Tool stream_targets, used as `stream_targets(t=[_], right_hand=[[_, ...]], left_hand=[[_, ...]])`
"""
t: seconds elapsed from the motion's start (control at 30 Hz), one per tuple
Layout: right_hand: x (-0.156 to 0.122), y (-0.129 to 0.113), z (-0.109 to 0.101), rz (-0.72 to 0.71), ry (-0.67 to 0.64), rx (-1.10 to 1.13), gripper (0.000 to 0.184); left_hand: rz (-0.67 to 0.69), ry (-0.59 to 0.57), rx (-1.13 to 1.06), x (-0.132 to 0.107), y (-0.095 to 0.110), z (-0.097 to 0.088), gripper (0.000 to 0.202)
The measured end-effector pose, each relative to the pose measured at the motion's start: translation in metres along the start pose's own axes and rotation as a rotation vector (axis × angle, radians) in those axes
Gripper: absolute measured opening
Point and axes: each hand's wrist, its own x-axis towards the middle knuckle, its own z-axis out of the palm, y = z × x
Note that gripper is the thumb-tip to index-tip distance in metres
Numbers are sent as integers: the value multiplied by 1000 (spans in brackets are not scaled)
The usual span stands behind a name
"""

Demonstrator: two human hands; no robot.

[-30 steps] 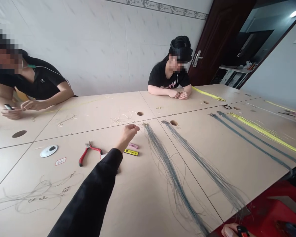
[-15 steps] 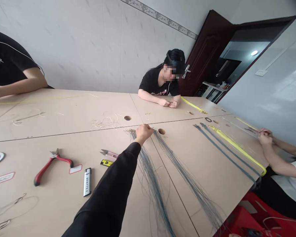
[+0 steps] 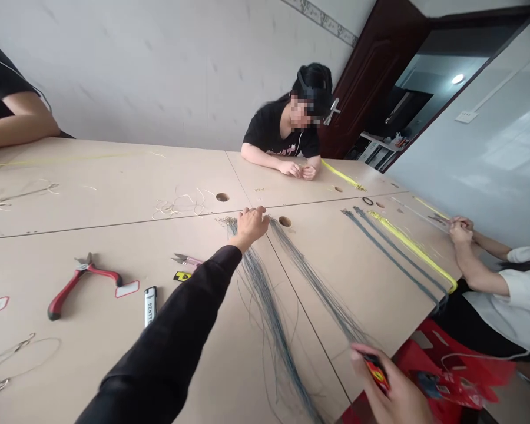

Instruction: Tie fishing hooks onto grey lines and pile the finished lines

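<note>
Grey wire bundle [image 3: 265, 300] lies on the beige table [image 3: 115, 176], its gathered brass-coloured ends [image 3: 227, 222] near the table's centre seam and its strands running toward the viewer. The left hand [image 3: 251, 227], in a black sleeve [image 3: 168, 335], is just beside those ends, fingers curled narrow; whether it holds anything cannot be determined. A second grey bundle [image 3: 313, 282] lies to its right, topped near a round table hole [image 3: 285, 221]. The right hand [image 3: 380, 383], low at the table edge, grips a small red object [image 3: 376, 372]. Left of the arm lie red-handled pliers [image 3: 83, 282], pink-handled snips [image 3: 185, 260] and a white lighter [image 3: 149, 306]. Farther right are two more grey bundles [image 3: 393, 253] and a yellow bundle [image 3: 410, 247]. A co-worker's hands [image 3: 298, 171] rest together across the table; another co-worker's hands [image 3: 461, 227] work at the right end.
</note>
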Motion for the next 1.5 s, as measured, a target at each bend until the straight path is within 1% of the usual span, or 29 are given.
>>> stream_targets(t=[0.03,0.1,0.17,0.23,0.3,0.37,0.47,0.57,0.67,0.77,0.83,0.97,1.07,1.2,1.33,1.43,1.5], right_hand=[[3,-12,8,-78,-59,-20,48],[11,-34,24,-219,-226,-112,49],[18,-49,36,-281,-343,-235,51],[20,-57,43,-316,-399,-306,51],[19,-57,44,-350,-430,-289,46],[15,-54,43,-367,-425,-227,41],[12,-48,43,-365,-364,-215,43],[11,-47,45,-378,-357,-283,48],[11,-49,45,-391,-371,-262,38],[11,-48,44,-380,-336,-224,39],[11,-46,44,-390,-317,-223,42],[8,-42,45,-428,-364,-219,37],[7,-42,43,-430,-352,-217,41],[6,-42,42,-458,-397,-213,40],[6,-39,45,-432,-369,-165,42],[3,-34,47,-468,-375,-128,38],[1,-33,46,-482,-334,-81,37]], left_hand=[[36,-11,0,-9,0,-3,37],[125,-49,-7,-31,0,-9,35],[245,-110,-12,-58,-2,-13,34],[335,-146,-4,-87,-5,-15,34],[356,-127,11,-115,-9,-15,34],[338,-71,17,-139,-13,-15,35],[326,-4,-6,-175,-16,-14,34],[351,-29,-49,-211,-17,-10,34],[375,-66,-54,-245,-17,-7,39],[362,-51,-41,-271,-13,-5,42],[356,-39,-37,-283,-8,-4,43],[366,-28,-29,-297,3,2,47],[385,-14,-31,-304,9,6,43],[416,0,-25,-313,13,11,38],[387,40,5,-322,17,15,45],[397,54,20,-328,20,18,45],[403,85,32,-331,21,18,50]])
